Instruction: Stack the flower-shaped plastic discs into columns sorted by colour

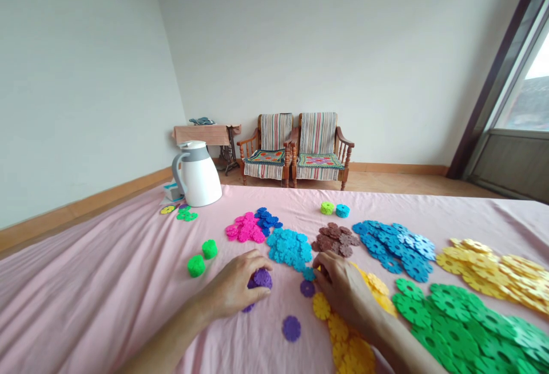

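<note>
My left hand [240, 282] curls its thumb and fingers around a small stack of purple snowflake discs [262, 278]. Another purple disc peeks out beneath that hand. My right hand [338, 282] has its fingers bent inward beside the light blue discs [290, 247]; whatever they pinch, if anything, is hidden. Close to its fingertips lies a single purple disc [307, 289], and a second loose purple disc [291, 328] rests nearer to me. Yellow-orange discs [349, 345] spread beneath and beside my right wrist.
Piles of pink [246, 227], dark blue [268, 221], brown [334, 239], blue [394, 248], pale yellow [472, 265] and green discs [458, 322] cover the pink cloth [150, 282]. Bright green stacks [196, 266] stand left. A white jug [199, 176] stands behind them, with chairs beyond.
</note>
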{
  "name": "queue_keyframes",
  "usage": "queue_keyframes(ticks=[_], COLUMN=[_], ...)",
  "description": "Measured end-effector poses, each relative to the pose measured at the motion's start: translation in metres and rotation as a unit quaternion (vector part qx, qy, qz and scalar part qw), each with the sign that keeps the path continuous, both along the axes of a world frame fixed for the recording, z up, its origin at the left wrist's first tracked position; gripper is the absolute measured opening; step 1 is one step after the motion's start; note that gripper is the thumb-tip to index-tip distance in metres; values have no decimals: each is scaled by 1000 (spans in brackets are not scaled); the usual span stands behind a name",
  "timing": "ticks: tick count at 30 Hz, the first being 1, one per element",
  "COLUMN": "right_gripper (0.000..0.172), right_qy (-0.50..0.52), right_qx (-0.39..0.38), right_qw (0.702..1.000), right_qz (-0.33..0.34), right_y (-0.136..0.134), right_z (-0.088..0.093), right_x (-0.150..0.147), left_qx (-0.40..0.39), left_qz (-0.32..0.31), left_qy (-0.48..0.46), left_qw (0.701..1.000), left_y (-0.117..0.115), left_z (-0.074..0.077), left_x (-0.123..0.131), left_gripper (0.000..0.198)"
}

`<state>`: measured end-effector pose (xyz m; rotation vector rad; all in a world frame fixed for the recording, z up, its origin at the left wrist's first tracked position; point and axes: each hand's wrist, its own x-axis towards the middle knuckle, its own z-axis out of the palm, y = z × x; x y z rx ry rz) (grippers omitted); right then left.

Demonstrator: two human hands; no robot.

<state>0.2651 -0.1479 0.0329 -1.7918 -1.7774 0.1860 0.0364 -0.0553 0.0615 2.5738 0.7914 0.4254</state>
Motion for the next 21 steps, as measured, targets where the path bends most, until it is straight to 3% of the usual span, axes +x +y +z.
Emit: queue_keyframes(ticks=[9,17,21], right_gripper=[18,10,20], right_qy=[22,-6,-33], right_qx=[29,-10,-14], right_qw=[999,997,995], right_qz=[4,76,89], right_y=[3,-7,-13], right_z=[-6,13,17], right_x=[-3,-15,-15], left_qx=[-2,-3,-7], left_qz=[1,-10,-30], left_qy=[-2,10,-11], left_qw=[1000,1000,999], left_y=[1,4,10], left_z=[1,3,-2], left_x=[0,-1,-2], left_gripper=[35,41,50])
